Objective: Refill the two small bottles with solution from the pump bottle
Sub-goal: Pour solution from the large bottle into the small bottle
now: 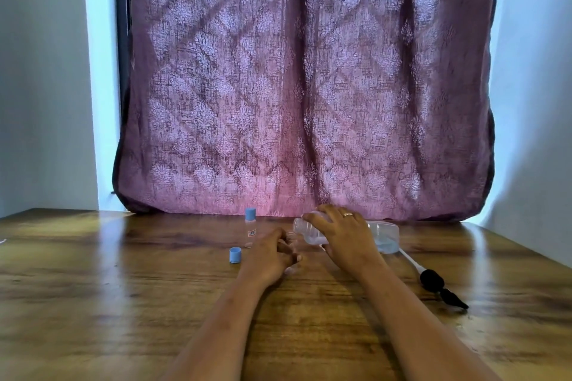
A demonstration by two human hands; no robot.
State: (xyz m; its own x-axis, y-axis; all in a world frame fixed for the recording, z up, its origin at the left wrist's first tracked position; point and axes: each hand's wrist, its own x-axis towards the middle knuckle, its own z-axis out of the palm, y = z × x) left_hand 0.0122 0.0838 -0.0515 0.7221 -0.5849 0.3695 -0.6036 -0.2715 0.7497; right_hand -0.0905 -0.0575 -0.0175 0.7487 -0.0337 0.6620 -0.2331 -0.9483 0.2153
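Note:
My right hand (343, 233) grips the clear pump bottle (383, 237), which is tipped almost flat with its open neck pointing left and a little bluish liquid in it. My left hand (272, 252) is closed around an uncapped small clear bottle (291, 238) standing just under that neck; my fingers hide most of it. A second small bottle (250, 227) with a blue cap stands upright to the left. A loose blue cap (235, 255) lies on the wooden table (123, 288) near my left hand.
The black pump head (433, 281) with its white dip tube lies on the table to the right of my right arm. A patterned purple curtain (309, 86) hangs right behind the table's far edge.

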